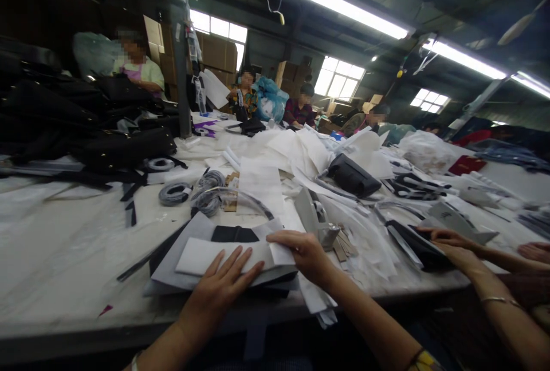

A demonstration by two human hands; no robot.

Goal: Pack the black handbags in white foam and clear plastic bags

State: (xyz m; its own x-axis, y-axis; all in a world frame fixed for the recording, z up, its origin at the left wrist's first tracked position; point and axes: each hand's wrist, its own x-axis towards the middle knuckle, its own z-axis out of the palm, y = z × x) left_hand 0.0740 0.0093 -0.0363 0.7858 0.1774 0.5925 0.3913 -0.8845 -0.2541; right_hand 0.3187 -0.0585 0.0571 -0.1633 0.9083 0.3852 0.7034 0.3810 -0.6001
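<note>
A folded white padding sheet (201,256) lies over a black bag (234,234) with grey wrapping paper (169,265) spread around it. My left hand (219,288) rests flat on the padding, its fingers stretched out and apart. At the padding's right end, my right hand (303,252) has its fingers curled over the edge, gripping the sheet; the thumb is mostly hidden. Behind the bag arches its wrapped handle (253,202). Most of the bag is covered by paper and padding.
Coiled wrapped straps (210,182) and white paper sheets (260,182) lie beyond the bag. Black bags (129,150) are heaped at left. To the right, a co-worker's hands (451,242) touch another black bag (415,245). A metal post (184,73) stands behind.
</note>
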